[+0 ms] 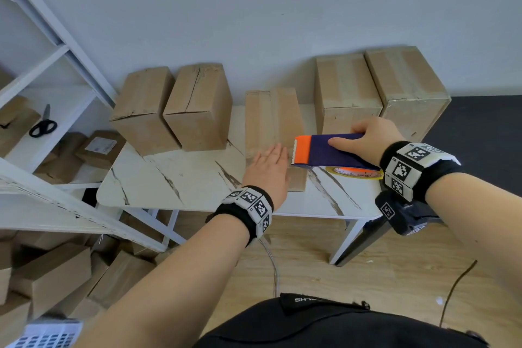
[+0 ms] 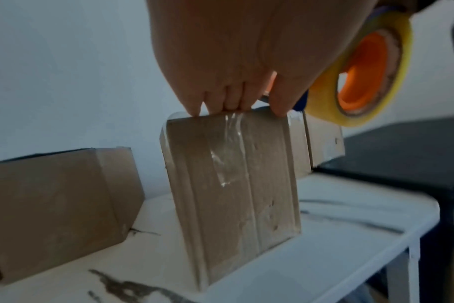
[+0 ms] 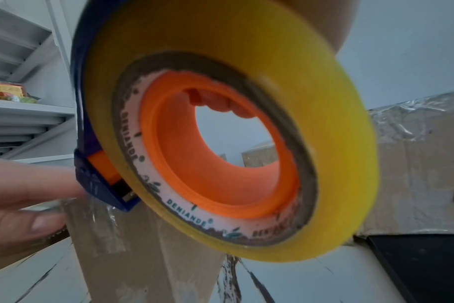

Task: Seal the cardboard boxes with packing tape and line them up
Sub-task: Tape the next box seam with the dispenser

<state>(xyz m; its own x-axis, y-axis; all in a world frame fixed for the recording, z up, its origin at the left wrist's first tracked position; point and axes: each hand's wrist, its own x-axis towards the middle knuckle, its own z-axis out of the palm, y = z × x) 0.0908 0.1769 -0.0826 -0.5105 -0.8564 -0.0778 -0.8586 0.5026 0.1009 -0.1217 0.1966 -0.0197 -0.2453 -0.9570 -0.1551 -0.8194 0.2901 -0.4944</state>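
brown cardboard box, mid-table on white marbled tabletop: clear tape along top seam, wrinkled down front. left hand flat, fingers straight, pressing near edge. right hand curled round blue-orange tape dispenser. two boxes left look untaped; lining-up pending.
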